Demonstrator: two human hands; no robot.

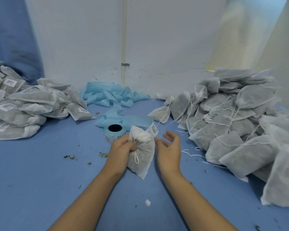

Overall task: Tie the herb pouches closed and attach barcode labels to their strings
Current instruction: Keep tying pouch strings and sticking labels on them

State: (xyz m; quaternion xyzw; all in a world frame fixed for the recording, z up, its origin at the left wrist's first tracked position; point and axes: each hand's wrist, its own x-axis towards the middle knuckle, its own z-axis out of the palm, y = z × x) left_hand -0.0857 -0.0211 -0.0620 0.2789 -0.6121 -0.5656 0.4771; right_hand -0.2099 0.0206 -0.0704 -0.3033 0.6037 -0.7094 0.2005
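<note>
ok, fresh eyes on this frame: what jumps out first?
The left hand gripping a herb pouch by its gathered neck at centre, the right hand open beside it. Behind sit the label roll and a tangle of blue backing strip by the wall. Labelled pouches pile up on the left, an unlabelled heap on the right.
</note>
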